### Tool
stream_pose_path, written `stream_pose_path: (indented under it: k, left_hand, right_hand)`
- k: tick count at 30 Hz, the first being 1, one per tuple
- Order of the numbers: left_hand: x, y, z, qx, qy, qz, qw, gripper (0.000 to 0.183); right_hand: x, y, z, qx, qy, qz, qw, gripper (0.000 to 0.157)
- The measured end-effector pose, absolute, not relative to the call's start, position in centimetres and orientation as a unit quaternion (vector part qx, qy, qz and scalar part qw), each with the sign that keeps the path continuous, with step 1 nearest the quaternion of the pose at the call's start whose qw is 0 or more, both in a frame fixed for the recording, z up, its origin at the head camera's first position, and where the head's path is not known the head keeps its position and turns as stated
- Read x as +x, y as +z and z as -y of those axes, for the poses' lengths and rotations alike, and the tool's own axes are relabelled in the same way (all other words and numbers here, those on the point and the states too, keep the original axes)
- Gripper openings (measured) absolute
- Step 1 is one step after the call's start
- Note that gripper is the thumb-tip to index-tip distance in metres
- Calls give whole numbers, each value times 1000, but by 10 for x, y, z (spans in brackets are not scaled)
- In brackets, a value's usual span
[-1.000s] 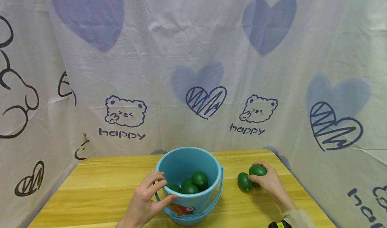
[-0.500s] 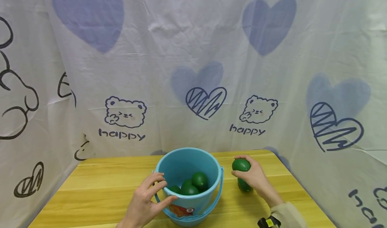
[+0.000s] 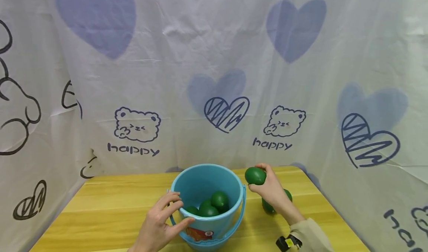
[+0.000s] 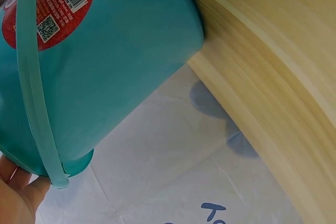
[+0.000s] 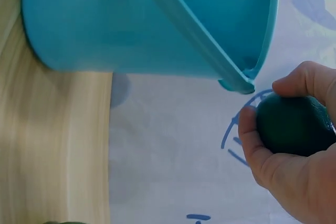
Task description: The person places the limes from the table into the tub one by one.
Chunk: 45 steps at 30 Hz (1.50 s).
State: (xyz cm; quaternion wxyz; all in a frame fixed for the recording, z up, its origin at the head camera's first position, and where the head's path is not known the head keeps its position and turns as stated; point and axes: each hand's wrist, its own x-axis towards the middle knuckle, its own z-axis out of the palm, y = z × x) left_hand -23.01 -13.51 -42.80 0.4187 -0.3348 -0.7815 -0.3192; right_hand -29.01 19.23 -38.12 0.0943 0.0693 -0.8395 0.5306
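Observation:
My right hand (image 3: 271, 190) pinches a dark green lime (image 3: 255, 175) between thumb and fingers, raised just right of the blue bucket (image 3: 223, 222). In the right wrist view this lime (image 5: 294, 124) is close to the bucket's rim and handle joint. My left hand (image 3: 157, 220) holds the bucket's near left rim, thumb toward the front and fingers along the side. Fingers (image 4: 21, 179) show at the rim in the left wrist view. Inside the bucket lie several limes (image 3: 220, 202). Two more limes, one at the front (image 3: 268, 207) and one behind (image 3: 288, 195), are partly hidden by my right forearm.
The bucket stands on a yellow wood-grain table (image 3: 117, 207), its handle (image 3: 239, 222) hanging down at the front. A white cloth (image 3: 187, 140) printed with hearts and bears hangs behind the table and along both sides.
My right hand has lifted the lime off the right side and carried it left and up, past the other limes toward the bucket. My left hand has stayed at the rim.

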Motion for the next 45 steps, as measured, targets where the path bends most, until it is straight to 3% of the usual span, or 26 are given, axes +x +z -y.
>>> stream_pose_path:
  k: [15,24,45]
  left_hand:
    - [-230,-428,137,-330,-310,786,420,37]
    - [-230,-427,137,-332,-307,788,417,37]
    - [-230,-426,138,-332,-297,792,418,37]
  right_hand:
    - [-265,-344,-156,150,535,826,95,60]
    - [-295,-364,-148,165,554,810,93,62]
    - [-321,-365,-131,216,515,825,83,65]
